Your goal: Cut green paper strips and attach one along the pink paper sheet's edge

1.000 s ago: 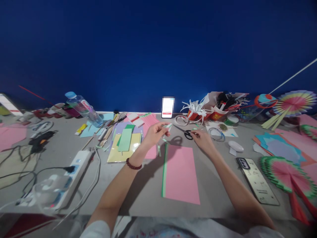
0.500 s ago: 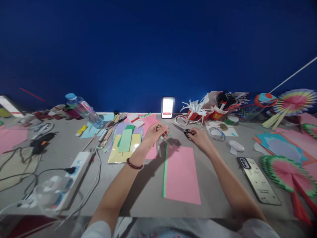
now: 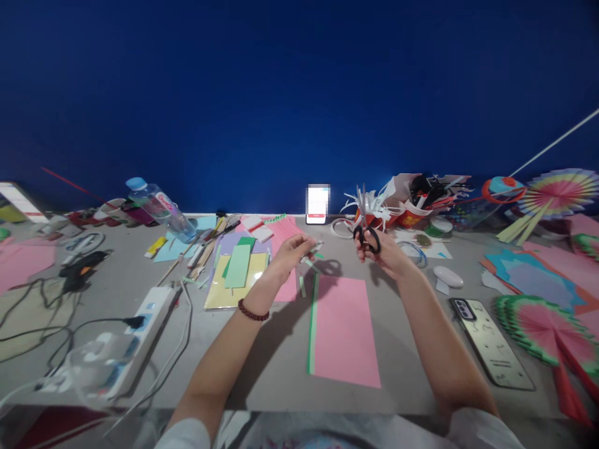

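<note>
My right hand (image 3: pixel 381 252) is closed around scissors (image 3: pixel 362 212) by their black handles, with the metal blades pointing up and away from me. The fingers of my left hand (image 3: pixel 294 252) pinch a small pale piece (image 3: pixel 317 247), too small to name for sure. Just below both hands lies a pink sheet (image 3: pixel 346 330) with green strips (image 3: pixel 312 330) along its left edge. Narrow pale green scraps (image 3: pixel 302 287) are on the table beneath my left hand.
A phone (image 3: pixel 317 204) stands against the blue wall. Cups with paper strips and tools (image 3: pixel 412 212) sit behind my right hand. Coloured papers (image 3: pixel 238 265), a tilted bottle (image 3: pixel 163 209) and a power strip (image 3: pixel 140 337) are leftward; another phone (image 3: pixel 491 343) and paper fans (image 3: pixel 552 337) are rightward.
The scissors have swung from pointing left to pointing upward as my right hand turned. My left hand stays nearly in place, its fingers still pinched.
</note>
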`<state>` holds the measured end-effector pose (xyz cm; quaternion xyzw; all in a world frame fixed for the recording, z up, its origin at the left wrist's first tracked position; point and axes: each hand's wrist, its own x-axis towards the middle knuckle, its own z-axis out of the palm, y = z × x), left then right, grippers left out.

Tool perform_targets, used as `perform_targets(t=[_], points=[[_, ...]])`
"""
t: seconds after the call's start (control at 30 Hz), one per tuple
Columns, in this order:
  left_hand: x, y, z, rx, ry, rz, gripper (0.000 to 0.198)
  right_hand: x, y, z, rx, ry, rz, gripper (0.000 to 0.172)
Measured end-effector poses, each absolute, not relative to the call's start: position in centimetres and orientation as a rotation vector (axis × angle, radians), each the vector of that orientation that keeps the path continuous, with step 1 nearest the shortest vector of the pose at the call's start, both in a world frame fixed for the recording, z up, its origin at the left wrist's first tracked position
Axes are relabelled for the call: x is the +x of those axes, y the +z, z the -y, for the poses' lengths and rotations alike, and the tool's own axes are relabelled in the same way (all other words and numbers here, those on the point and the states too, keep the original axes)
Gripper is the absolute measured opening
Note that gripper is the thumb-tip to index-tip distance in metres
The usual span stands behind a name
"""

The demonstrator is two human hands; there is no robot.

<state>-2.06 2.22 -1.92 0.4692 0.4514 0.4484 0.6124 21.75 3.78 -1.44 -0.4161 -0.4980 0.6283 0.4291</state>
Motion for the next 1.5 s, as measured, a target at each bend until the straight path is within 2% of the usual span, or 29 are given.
perform_targets(t=[0.23, 0.43, 0.8, 1.13, 1.5], points=[[-2.2, -1.9, -2.3, 0.966, 1.054, -0.918, 0.024, 22.3, -2.9, -2.7, -0.868, 1.860, 1.463, 0.052], [-2.9, -2.1, -2.8, 0.904, 1.199, -0.829, 0.021, 22.8, -2.5, -1.8, -0.853, 1.846, 1.459, 0.054], [-3.6, -1.1, -2.7, 0.985, 1.390, -0.892, 0.018, 21.4, -0.8, -1.2, -0.785, 1.919, 1.821, 0.053], [-3.6, -0.6, -2.2, 1.051, 1.379, -0.935, 0.016, 20.4, -2.2, -1.2, -0.658, 2.176, 1.713, 0.058], [-3.1, 0.0, -1.6, 1.149, 1.329, -0.897, 0.025, 20.4, -2.9, -1.4, -0.607, 2.268, 1.626, 0.059]])
